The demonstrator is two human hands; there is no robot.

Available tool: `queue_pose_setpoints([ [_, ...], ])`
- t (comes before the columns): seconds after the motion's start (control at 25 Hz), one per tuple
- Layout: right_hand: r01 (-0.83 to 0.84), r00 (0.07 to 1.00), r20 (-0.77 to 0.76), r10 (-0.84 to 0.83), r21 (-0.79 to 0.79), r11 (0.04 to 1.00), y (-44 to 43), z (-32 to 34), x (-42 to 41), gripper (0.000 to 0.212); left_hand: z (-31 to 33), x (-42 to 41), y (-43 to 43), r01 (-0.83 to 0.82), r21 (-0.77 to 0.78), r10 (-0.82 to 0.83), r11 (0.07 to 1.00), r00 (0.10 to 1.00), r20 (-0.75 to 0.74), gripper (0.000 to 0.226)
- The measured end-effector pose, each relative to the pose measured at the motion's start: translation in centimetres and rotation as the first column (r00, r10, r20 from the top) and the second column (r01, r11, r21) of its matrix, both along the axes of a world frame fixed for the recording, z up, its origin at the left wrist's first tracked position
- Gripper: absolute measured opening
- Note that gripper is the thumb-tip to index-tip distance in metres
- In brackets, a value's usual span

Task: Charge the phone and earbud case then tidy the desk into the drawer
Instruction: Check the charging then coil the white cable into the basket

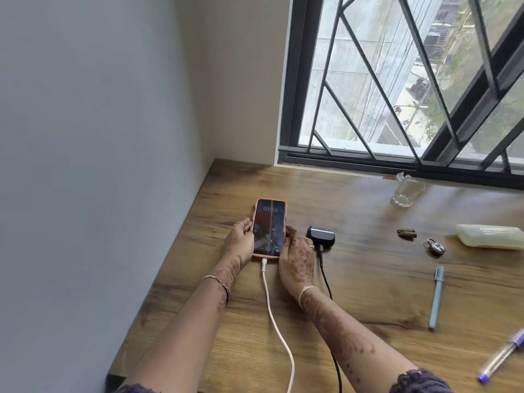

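Observation:
A phone (pixel 269 226) in a pink case lies face up on the wooden desk (pixel 354 293), screen lit. A white cable (pixel 273 316) is plugged into its near end. My left hand (pixel 241 241) holds the phone's left edge and my right hand (pixel 297 252) holds its right edge. Just right of my right hand sits a dark earbud case (pixel 321 234) with a black cable (pixel 329 293) plugged into it.
A drinking glass (pixel 407 192) stands by the window sill. To the right lie a small brown object (pixel 407 233), a padlock (pixel 435 246), a pale rectangular case (pixel 490 236), a light blue pen (pixel 436 297) and a blue-capped pen (pixel 502 355). A wall borders the desk's left side.

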State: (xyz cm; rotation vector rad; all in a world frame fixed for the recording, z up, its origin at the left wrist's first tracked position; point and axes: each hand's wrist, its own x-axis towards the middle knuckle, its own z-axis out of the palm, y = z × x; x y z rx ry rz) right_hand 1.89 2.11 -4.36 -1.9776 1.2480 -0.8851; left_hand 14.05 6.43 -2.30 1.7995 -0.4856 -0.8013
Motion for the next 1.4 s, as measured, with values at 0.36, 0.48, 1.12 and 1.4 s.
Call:
queue_pose_setpoints([
  [0.36, 0.016, 0.996, 0.091, -0.028, 0.132, 0.991, -0.5, 0.5, -0.7, 0.025, -0.6, 0.7, -0.2, -0.172, -0.153, 0.135, 0.973, 0.965, -0.223, 0.042],
  [0.48, 0.022, 0.989, 0.139, -0.048, 0.182, 0.983, -0.3, 1.0, -0.8, 0.025, -0.9, 1.0, 0.1, -0.179, -0.182, 0.131, 0.967, 0.961, -0.245, 0.043],
  [1.12, -0.140, 0.771, 0.568, -0.290, 0.594, 0.792, -0.8, 1.1, 0.0, 0.014, -0.7, 1.5, 1.9, -0.173, -0.348, 0.028, 0.921, 0.923, -0.385, 0.047],
  [1.4, -0.255, 0.717, 0.625, -0.309, 0.647, 0.718, -0.5, 1.9, -0.5, 0.023, -0.8, 2.0, 3.0, -0.126, -0.440, -0.088, 0.889, 0.896, -0.435, 0.047],
])
